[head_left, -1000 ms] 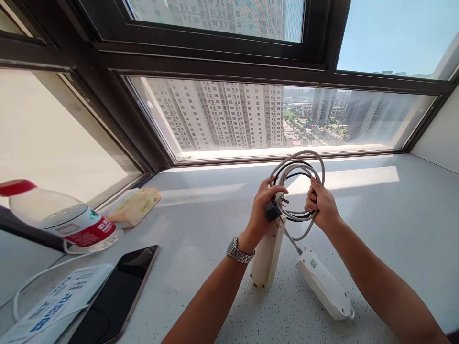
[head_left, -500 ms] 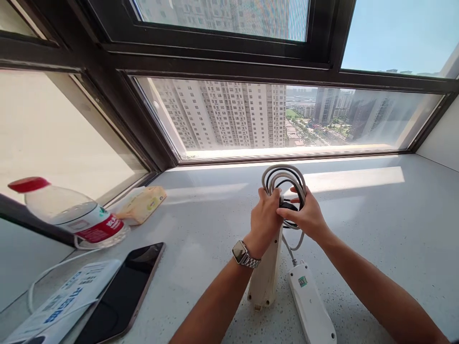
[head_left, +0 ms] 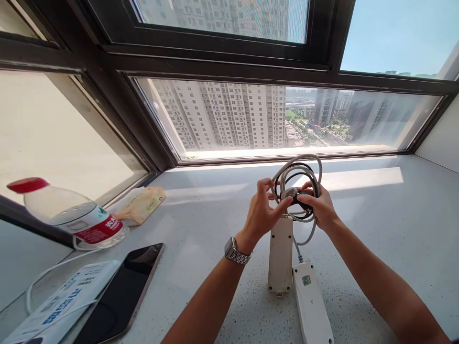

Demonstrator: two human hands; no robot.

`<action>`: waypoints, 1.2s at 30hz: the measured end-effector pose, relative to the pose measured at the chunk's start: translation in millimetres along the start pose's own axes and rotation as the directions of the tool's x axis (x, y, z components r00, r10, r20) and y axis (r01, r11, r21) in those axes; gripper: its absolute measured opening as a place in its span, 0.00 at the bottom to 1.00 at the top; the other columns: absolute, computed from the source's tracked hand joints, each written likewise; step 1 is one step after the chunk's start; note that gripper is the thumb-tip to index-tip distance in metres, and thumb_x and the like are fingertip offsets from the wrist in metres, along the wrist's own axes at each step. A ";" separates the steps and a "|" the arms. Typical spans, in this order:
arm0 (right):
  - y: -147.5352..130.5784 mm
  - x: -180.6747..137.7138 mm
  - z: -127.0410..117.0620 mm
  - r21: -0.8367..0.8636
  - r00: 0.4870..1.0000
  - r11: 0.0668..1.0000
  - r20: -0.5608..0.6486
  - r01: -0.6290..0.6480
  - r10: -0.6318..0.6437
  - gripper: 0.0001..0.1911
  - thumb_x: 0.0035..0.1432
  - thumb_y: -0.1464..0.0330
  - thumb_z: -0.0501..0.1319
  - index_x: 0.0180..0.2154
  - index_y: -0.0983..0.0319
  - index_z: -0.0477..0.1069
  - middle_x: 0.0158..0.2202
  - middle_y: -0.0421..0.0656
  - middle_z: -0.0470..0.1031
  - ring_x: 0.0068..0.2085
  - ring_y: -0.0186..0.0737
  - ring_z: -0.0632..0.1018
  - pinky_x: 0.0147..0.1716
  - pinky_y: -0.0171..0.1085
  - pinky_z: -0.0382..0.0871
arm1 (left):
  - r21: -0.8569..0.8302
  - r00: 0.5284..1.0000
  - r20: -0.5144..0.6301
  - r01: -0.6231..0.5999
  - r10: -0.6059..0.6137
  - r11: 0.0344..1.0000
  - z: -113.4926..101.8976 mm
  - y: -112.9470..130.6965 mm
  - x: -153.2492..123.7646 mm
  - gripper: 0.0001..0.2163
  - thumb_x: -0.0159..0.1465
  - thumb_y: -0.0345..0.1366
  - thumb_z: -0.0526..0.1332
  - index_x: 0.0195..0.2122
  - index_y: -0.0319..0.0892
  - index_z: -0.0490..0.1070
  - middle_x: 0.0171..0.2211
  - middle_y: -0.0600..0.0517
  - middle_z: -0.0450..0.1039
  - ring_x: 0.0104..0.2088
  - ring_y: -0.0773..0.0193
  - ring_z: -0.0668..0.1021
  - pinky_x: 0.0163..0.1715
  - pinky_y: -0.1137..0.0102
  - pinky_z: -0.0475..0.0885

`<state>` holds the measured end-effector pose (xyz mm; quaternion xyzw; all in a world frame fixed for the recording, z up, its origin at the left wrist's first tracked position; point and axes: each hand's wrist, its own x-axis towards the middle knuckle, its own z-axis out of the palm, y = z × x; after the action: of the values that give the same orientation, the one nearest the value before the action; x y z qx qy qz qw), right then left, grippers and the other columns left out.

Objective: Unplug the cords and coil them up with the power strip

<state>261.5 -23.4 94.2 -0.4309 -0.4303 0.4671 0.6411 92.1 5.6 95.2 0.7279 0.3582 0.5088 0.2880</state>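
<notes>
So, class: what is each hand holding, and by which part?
Both hands grip the coiled grey and black cables at the coil's lower part: the right hand clasps it, and the left hand pinches the plug there. The cream power strip hangs below.

Grey and black coiled cords (head_left: pixel 299 174) held upright above two white power strips (head_left: pixel 280 252) lying side by side
</notes>
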 end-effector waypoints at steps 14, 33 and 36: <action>-11.5 -9.1 -2.7 -0.035 0.945 0.997 0.323 0.072 -0.056 0.17 0.37 0.70 0.71 0.28 0.61 0.64 0.36 0.45 0.78 0.37 0.46 0.78 0.37 0.42 0.72 | -0.395 0.947 0.162 0.319 -0.277 0.861 -10.3 -4.8 12.1 0.33 0.57 0.64 0.54 0.48 0.39 0.71 0.30 0.45 0.77 0.23 0.62 0.76 0.24 0.69 0.72; -7.0 -1.0 -9.7 -0.045 0.988 0.996 0.131 0.083 -0.077 0.11 0.40 0.69 0.69 0.25 0.61 0.67 0.34 0.43 0.77 0.31 0.37 0.75 0.33 0.37 0.71 | -0.398 0.909 0.396 0.295 -0.128 0.869 -15.2 -2.0 8.4 0.16 0.49 0.39 0.71 0.36 0.40 0.72 0.29 0.51 0.73 0.28 0.64 0.75 0.28 0.70 0.72; -6.6 -1.5 -9.0 -0.086 0.988 0.990 0.110 0.115 -0.105 0.09 0.41 0.69 0.68 0.27 0.61 0.70 0.32 0.41 0.76 0.30 0.36 0.74 0.32 0.36 0.70 | -0.373 0.941 0.313 0.245 -0.127 0.895 -6.7 -2.3 6.3 0.14 0.51 0.41 0.70 0.33 0.40 0.69 0.26 0.54 0.70 0.26 0.66 0.74 0.26 0.72 0.71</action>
<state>271.3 -27.4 97.9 -0.4102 -0.5076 0.4329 0.6218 86.7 12.4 98.9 0.6785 0.2686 0.4335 0.5287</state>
